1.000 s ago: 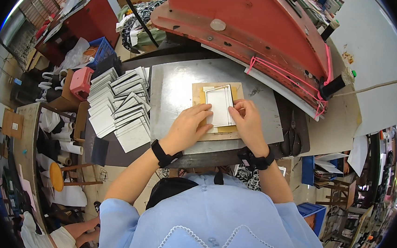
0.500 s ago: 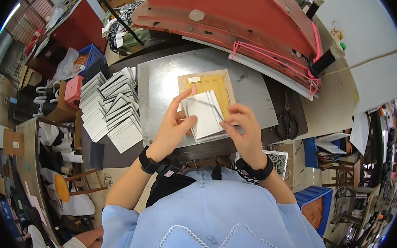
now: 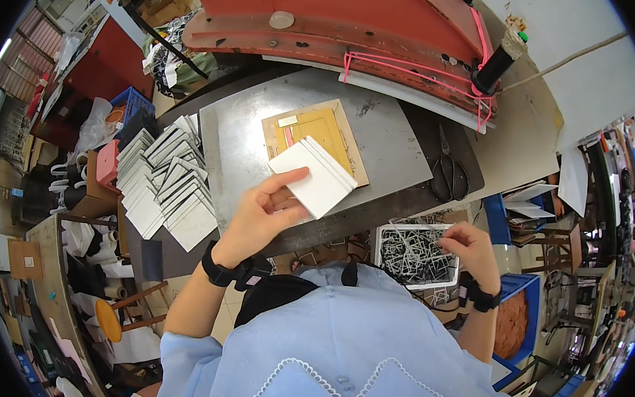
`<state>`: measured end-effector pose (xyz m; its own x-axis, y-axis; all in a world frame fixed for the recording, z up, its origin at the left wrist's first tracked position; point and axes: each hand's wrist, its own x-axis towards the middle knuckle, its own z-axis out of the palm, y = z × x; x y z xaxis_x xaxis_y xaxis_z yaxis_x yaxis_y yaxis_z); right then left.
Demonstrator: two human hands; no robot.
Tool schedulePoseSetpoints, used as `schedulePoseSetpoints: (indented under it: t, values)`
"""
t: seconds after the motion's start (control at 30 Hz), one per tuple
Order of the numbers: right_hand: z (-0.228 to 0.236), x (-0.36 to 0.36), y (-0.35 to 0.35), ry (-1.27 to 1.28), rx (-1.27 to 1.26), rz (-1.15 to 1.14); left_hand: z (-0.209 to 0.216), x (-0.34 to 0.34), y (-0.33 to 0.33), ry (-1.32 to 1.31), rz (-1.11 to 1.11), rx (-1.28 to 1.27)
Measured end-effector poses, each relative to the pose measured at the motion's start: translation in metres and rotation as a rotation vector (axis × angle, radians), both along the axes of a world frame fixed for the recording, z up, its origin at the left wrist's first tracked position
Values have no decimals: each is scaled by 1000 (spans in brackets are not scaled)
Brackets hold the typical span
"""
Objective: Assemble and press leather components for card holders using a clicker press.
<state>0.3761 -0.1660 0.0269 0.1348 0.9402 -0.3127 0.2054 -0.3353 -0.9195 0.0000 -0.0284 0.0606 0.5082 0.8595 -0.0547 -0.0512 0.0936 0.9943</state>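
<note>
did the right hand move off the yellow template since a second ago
Yes. The right hand left the yellow template on the metal plate, going right and toward the body, over the white bin.

The left hand (image 3: 260,213) has lifted the white cards (image 3: 313,176) off the tan board (image 3: 315,127); the right hand (image 3: 470,251) has moved to the tray (image 3: 414,255).

We see our left hand (image 3: 264,213) raised in front of the chest, palm toward us, thumb and forefinger stretched upward, the other fingers curled; a dark band circles its wrist; our right hand (image 3: 470,249) hangs lower, out to the side, fingers pinched together, its wrist banded too; both forearms are bare.
</note>
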Motion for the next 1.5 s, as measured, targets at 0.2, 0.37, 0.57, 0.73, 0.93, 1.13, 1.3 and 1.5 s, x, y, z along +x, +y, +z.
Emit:
schedulePoseSetpoints:
  t: [0.2, 0.37, 0.57, 0.73, 0.93, 1.13, 1.3, 1.5]
  values:
    - [-20, 22, -13, -779, 13, 142, 7, -4, 2, -292, 126, -396]
    - [3, -75, 45, 15, 223, 231, 3, -3, 0, -483, 121, -608]
    - [13, -159, 87, 464, 156, 390, 3, -6, -13, -366, 112, -541]
    - [14, -173, 93, 603, 47, 401, -7, -19, -31, 37, 256, -37]
    - [0, -186, 95, 513, 52, 559, 1, -45, -36, -49, 165, -137]
    - [19, -191, 107, 426, 123, 433, 7, -66, -42, 102, 125, -187]
    - [15, -201, 104, 458, 163, 339, -1, -72, -52, -68, 291, -206]
    - [3, -212, 106, 452, 167, 387, -7, -84, -56, -51, 359, -213]
